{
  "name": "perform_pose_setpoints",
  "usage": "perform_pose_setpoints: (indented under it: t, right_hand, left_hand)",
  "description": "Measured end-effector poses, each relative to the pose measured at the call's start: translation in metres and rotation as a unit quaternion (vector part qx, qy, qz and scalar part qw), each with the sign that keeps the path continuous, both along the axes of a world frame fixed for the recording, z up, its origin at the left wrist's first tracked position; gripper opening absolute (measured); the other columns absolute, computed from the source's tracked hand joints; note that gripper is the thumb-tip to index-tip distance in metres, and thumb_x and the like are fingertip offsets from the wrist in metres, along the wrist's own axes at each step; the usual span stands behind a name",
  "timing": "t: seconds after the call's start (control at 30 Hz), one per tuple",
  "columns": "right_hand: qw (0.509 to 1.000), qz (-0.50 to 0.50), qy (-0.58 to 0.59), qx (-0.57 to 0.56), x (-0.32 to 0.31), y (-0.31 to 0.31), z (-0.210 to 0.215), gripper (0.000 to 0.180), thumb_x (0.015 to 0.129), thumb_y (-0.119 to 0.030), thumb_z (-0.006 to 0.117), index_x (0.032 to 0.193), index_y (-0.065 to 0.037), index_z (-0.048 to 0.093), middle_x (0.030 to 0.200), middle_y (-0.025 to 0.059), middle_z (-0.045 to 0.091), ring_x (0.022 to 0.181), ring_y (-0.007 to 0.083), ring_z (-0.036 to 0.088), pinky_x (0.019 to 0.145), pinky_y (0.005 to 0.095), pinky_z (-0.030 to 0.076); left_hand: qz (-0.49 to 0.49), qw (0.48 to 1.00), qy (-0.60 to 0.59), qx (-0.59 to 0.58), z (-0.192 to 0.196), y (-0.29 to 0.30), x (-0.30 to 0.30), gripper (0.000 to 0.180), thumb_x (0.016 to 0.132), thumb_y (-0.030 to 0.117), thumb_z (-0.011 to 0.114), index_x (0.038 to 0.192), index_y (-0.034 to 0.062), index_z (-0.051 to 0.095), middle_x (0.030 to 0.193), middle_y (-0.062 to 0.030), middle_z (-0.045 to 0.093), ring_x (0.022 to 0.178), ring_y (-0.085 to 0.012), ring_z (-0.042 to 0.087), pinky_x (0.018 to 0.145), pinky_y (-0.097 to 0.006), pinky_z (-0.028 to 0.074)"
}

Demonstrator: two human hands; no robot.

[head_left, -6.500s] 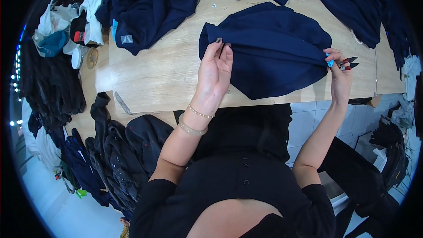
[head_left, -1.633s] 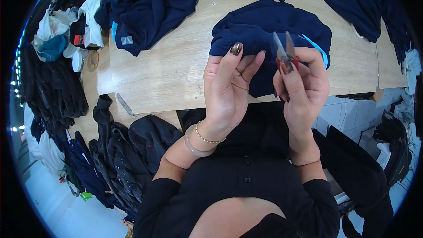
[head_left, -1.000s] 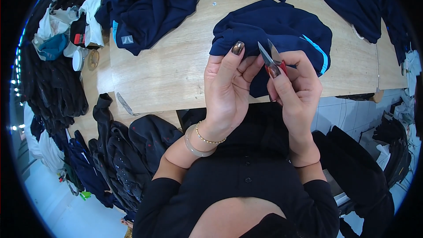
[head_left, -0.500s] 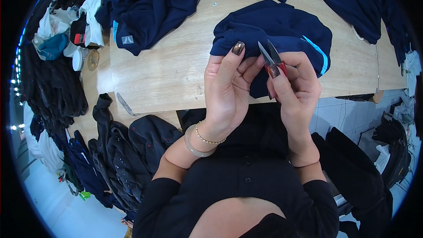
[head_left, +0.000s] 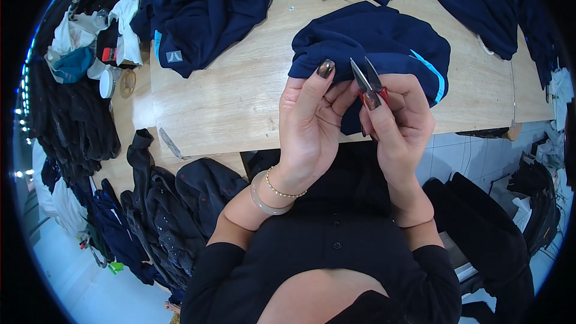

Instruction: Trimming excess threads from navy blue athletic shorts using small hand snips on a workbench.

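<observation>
A navy garment (head_left: 384,33) with a light blue stripe lies bunched on the wooden table in front of me. My left hand (head_left: 312,114) pinches its near left edge, thumb on top and fingers underneath. In my right hand (head_left: 399,117) is a pair of red-handled thread snips (head_left: 365,77), held between thumb and fingers. The snips' two pointed blades stand slightly apart and point away from me, over the cloth and just right of my left thumb. Part of the handles is hidden by my fingers.
More navy garments (head_left: 210,12) lie along the table's (head_left: 228,108) far side. A round white-lidded container (head_left: 107,84) and a roll of tape (head_left: 128,83) stand at the left. Dark clothes (head_left: 174,204) are heaped at the near left, and black cloth (head_left: 480,234) hangs at the right.
My right hand and the snips have shifted very slightly toward me and to the left. My left hand keeps its pinch on the garment, almost unmoved.
</observation>
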State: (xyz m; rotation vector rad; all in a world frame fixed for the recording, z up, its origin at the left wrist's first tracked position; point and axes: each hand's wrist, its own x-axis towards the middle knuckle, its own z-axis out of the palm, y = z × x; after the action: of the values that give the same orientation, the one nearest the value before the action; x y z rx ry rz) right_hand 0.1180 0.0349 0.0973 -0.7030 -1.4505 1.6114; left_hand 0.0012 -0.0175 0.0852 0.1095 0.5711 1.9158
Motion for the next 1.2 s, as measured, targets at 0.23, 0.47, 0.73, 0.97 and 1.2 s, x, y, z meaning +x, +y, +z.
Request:
perform_pose_setpoints:
  t: [0.23,0.47,0.73,0.97,1.2]
  right_hand:
    - [0.995,-0.012,0.100,-0.014,0.001,0.005,0.010,0.016,0.094,-0.001,0.052,0.109,0.002,0.050,0.082,0.0059,0.060,0.060,0.0054,0.050,0.054,0.0178,0.039]
    - [0.999,-0.004,0.043,-0.027,0.009,0.011,0.010,0.015,0.094,-0.001,0.053,0.108,0.002,0.050,0.080,0.0049,0.057,0.058,0.0055,0.048,0.052,0.0175,0.036]
    - [0.987,-0.068,-0.017,0.144,0.007,0.018,-0.004,0.021,0.100,-0.017,0.051,0.111,0.000,0.055,0.087,0.0038,0.056,0.066,0.0065,0.050,0.058,0.0178,0.036]
    - [0.916,-0.135,-0.170,0.337,0.018,0.044,0.001,0.024,0.087,-0.005,0.065,0.111,-0.005,0.065,0.100,0.0075,0.062,0.087,0.0169,0.055,0.077,0.0256,0.045]
    - [0.963,-0.025,-0.145,0.225,0.024,0.045,0.001,0.033,0.096,-0.023,0.056,0.120,0.000,0.057,0.104,0.0085,0.059,0.082,0.0122,0.052,0.074,0.0237,0.045]
  left_hand:
    - [-0.006,1.000,0.000,-0.005,-0.005,-0.001,0.002,0.016,0.098,0.012,0.054,0.110,0.0042,0.061,0.107,-0.0092,0.067,0.096,-0.0169,0.067,0.093,-0.034,0.055]
    - [0.017,0.999,0.010,0.027,-0.004,0.002,0.001,0.017,0.098,0.011,0.054,0.111,0.0034,0.061,0.107,-0.0091,0.067,0.097,-0.0175,0.067,0.095,-0.036,0.054]
    - [0.022,0.999,0.022,0.011,-0.003,0.003,0.000,0.016,0.097,0.009,0.054,0.109,0.0035,0.062,0.105,-0.0074,0.068,0.096,-0.0160,0.067,0.096,-0.038,0.054]
    - [0.028,0.999,0.019,0.015,0.000,0.004,0.000,0.015,0.097,0.009,0.054,0.108,0.0034,0.063,0.103,-0.0072,0.068,0.094,-0.0152,0.067,0.095,-0.038,0.054]
    - [0.002,0.998,0.020,0.060,-0.009,0.002,-0.003,0.018,0.098,0.009,0.051,0.109,0.0033,0.064,0.111,-0.0079,0.067,0.105,-0.0228,0.065,0.105,-0.043,0.047]
